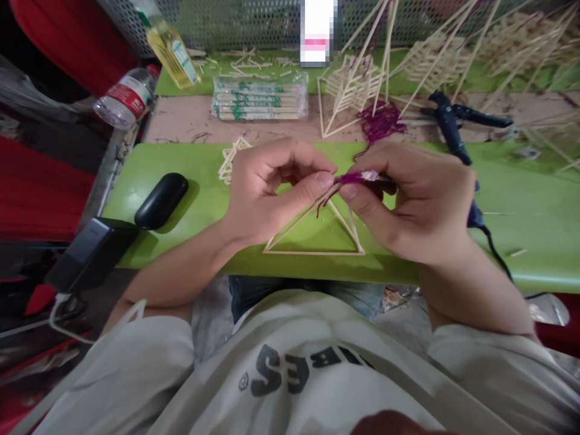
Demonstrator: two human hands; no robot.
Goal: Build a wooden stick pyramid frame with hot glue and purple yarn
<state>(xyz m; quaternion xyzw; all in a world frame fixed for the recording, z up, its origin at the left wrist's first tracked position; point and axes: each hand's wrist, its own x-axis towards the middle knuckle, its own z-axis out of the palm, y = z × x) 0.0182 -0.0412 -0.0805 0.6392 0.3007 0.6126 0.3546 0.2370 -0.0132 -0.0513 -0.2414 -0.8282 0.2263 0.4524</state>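
Note:
A triangular frame of thin wooden sticks (313, 252) stands over the green board, its top corner between my hands. Purple yarn (351, 178) is wound round the joint there, with short loose ends hanging down. My left hand (285, 187) pinches the wrapped top from the left, thumb against forefinger. From the right, my right hand (399, 196) pinches the same joint, beside a pale, shiny bit at the end of the yarn. A tangle of purple yarn (383, 124) lies just beyond my right hand.
A glue gun (451, 130) lies behind my right hand, its cable running toward the front edge. Packaged sticks (260, 99), a yellow bottle (172, 51) and stick structures (353, 84) are at the back. A black case (161, 201) and power bank (90, 254) sit left.

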